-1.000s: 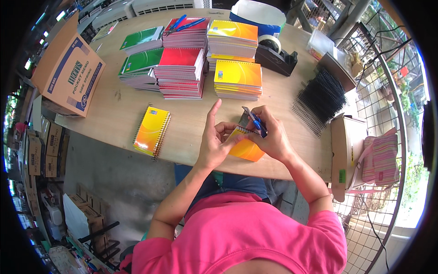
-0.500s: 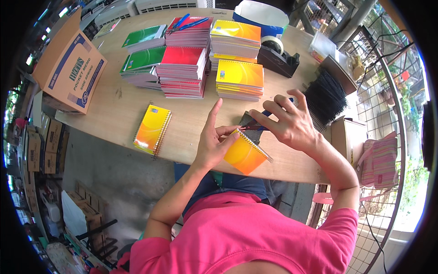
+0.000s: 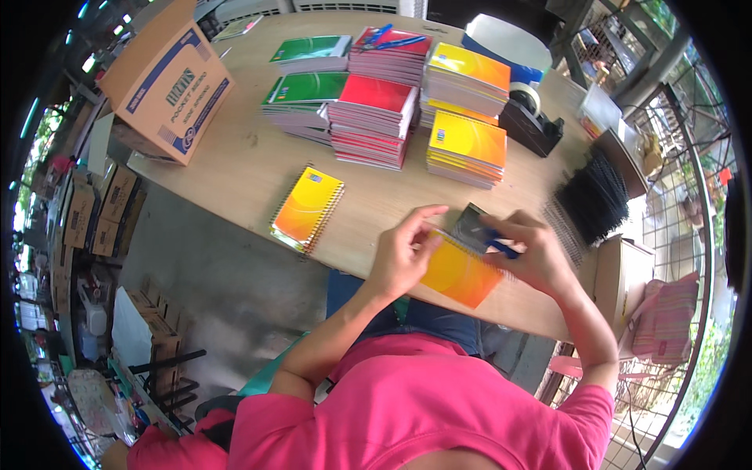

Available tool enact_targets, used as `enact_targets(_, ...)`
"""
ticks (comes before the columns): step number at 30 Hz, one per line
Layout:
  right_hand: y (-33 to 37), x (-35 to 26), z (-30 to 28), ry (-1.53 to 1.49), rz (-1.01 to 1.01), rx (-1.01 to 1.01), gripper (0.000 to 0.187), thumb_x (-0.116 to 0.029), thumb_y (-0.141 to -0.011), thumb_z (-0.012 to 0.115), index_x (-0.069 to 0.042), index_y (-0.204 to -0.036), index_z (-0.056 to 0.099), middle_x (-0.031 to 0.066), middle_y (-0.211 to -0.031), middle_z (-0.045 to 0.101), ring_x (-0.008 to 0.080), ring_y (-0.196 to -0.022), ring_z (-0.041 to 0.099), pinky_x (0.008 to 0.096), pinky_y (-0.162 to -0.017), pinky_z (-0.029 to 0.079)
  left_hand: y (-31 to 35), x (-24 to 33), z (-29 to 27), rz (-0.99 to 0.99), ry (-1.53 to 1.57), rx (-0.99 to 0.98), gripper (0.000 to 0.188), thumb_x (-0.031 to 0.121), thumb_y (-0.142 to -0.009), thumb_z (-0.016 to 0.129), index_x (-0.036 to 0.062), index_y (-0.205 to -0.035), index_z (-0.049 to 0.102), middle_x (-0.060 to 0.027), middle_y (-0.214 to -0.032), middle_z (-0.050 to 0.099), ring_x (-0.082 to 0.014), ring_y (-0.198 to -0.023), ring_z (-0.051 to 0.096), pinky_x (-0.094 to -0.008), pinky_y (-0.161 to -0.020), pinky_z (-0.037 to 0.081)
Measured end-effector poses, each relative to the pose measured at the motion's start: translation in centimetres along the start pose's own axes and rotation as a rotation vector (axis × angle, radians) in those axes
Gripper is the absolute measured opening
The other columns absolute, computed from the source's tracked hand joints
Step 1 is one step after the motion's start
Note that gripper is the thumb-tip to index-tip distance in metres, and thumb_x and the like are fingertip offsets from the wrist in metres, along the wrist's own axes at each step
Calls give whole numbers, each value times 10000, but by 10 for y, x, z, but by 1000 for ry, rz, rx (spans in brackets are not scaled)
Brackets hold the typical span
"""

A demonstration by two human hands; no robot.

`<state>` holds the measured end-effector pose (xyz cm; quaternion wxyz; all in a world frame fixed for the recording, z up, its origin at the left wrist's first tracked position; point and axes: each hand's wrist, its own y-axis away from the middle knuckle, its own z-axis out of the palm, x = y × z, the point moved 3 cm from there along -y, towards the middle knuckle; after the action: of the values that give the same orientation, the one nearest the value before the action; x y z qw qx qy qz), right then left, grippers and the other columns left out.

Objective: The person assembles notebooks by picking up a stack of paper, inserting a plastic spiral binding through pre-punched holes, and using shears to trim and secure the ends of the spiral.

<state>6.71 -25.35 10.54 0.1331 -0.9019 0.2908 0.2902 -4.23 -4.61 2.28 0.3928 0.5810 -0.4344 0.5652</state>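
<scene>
My left hand [image 3: 406,254] pinches the upper left corner of a yellow-orange spiral notebook [image 3: 462,274] over the table's near edge. Closed around blue-handled pliers [image 3: 501,244], my right hand [image 3: 534,252] is at the notebook's right end, by its wire coil. The jaws of the pliers are blurred and partly hidden by the fingers. Just behind the notebook lies a dark grey block [image 3: 471,222]. To the left, a small pile of yellow spiral notebooks [image 3: 307,207] rests near the edge.
Stacks of green [image 3: 305,90], red [image 3: 376,98] and yellow notebooks [image 3: 468,141] stand farther back, with blue-handled pliers [image 3: 392,41] on a red stack. A tape dispenser [image 3: 533,129] and black wire coils [image 3: 597,196] are right; an open carton [image 3: 168,94] is left.
The view has shifted, so the table's things appear farther right. My right hand has moved with the pliers from the notebook's left corner to its right end. My left index finger has lowered.
</scene>
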Motion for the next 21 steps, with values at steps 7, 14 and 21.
enact_targets(7, 58, 70, -15, 143, 381, 380, 572, -130, -705, 870, -43, -1245, 702, 74, -797, 538, 180, -676, 520, 339, -664, 460, 23, -20, -180, 133, -74, 790, 279, 44, -990, 582, 38, -1252, 678, -69, -1167, 678, -104, -967, 663, -273, -816, 539)
enact_targets(14, 98, 128, 43, 448, 442, 488, 600, -225, -636, 909, -88, -1195, 739, 98, -970, 538, 295, -964, 536, 411, -861, 465, 36, -49, -193, -103, -974, 847, 289, 154, -858, 728, 191, -1144, 740, -63, -1052, 644, -305, -997, 589, -455, -943, 492)
enact_targets(21, 99, 123, 47, 663, 387, 505, 690, -285, -714, 858, -165, -1357, 637, 108, -1144, 561, 314, -1116, 522, 481, -986, 408, 19, -8, -160, 315, -964, 874, 356, 93, -879, 726, 130, -1231, 696, -133, -1176, 643, -282, -1114, 609, -403, -951, 512)
